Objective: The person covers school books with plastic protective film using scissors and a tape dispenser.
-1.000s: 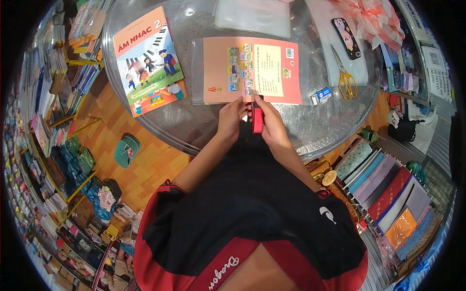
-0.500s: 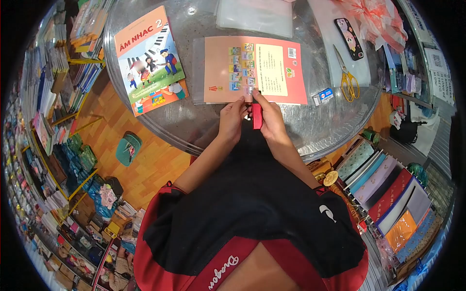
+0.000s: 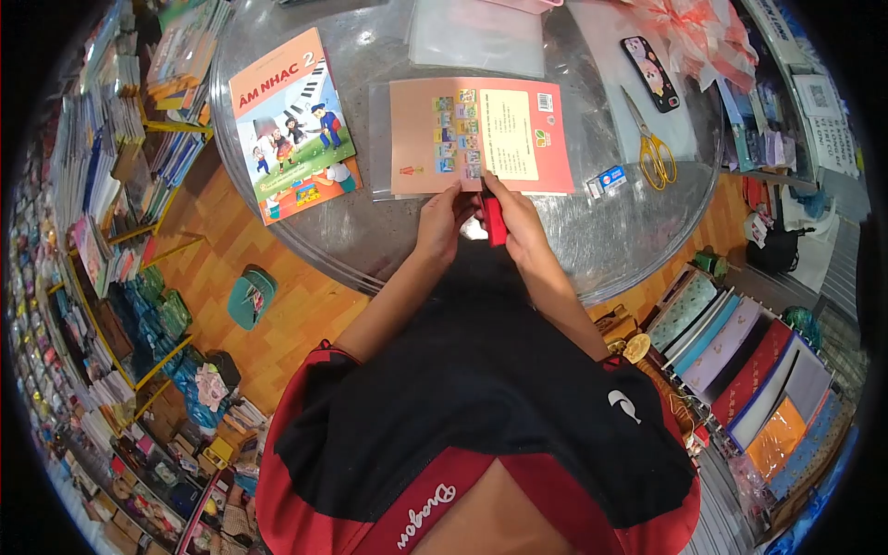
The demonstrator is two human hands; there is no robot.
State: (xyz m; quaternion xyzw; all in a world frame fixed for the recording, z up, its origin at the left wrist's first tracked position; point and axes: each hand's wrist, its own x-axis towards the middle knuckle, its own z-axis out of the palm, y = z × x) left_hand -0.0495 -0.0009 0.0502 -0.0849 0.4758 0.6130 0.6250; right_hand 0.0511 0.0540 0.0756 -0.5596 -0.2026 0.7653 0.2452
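The right hand [image 3: 520, 225] grips a red tool [image 3: 495, 220], probably a cutter; the left hand [image 3: 442, 220] pinches the pink book [image 3: 481, 134] edge at 6 o'clock.

On the round table [image 3: 638, 236]: 2 books [image 3: 292, 125], 1 pair of scissors [image 3: 651, 143], 1 phone [image 3: 647, 72], 1 eraser [image 3: 608, 178]. In the 2 hands [image 3: 442, 222]: 1 red tool [image 3: 495, 220].

A red tool [image 3: 494, 220] is held against a salmon-pink book [image 3: 478, 136] bearing a pale yellow panel and small multicoloured squares; an orange and green illustrated book [image 3: 293, 125], yellow-handled scissors [image 3: 653, 148] and a black patterned phone case [image 3: 650, 73] are seen
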